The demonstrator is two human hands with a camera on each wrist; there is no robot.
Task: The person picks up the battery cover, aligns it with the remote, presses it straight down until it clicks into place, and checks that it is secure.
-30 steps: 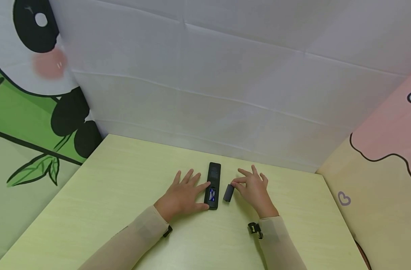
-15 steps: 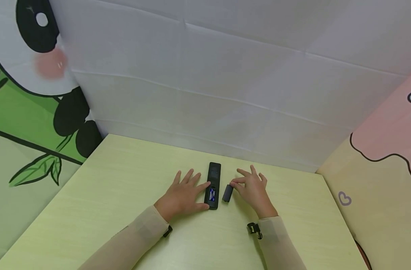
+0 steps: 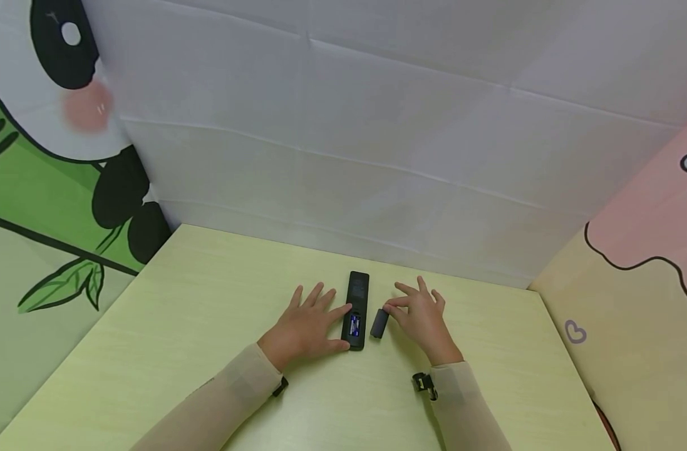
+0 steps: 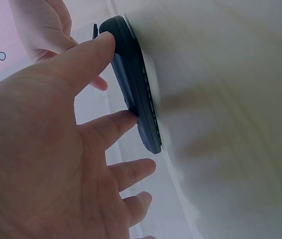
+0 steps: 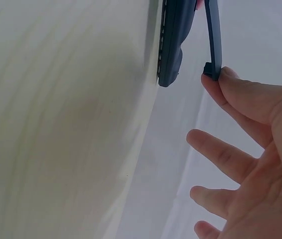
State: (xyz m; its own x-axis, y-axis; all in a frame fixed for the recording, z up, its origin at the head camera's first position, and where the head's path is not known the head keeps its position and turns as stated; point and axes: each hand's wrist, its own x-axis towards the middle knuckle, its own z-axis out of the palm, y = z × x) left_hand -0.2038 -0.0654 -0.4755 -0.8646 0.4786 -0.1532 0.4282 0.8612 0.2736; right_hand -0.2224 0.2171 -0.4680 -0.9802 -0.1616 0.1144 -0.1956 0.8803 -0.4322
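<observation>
A black remote control (image 3: 357, 288) lies back side up on the table, its battery bay uncovered. Two blue batteries (image 3: 354, 326) sit side by side in that bay. My left hand (image 3: 302, 331) is spread flat beside it, with the thumb and index fingertip pressing the remote's left edge. To the right, my right hand (image 3: 423, 318) pinches one end of the dark battery cover (image 3: 379, 324) between thumb and index finger, the other fingers fanned out. The right wrist view shows the cover (image 5: 214, 35) held on edge above the table, a small gap from the remote (image 5: 173, 45).
The pale wooden table (image 3: 253, 257) ends at a white cloth backdrop (image 3: 343, 163) behind the remote. Printed panels stand at both sides, a green one (image 3: 44, 188) on the left and a pink and cream one (image 3: 630, 313) on the right.
My right hand has drifted slightly left, bringing the battery cover a little closer to the remote. The left hand and the remote have stayed in place.
</observation>
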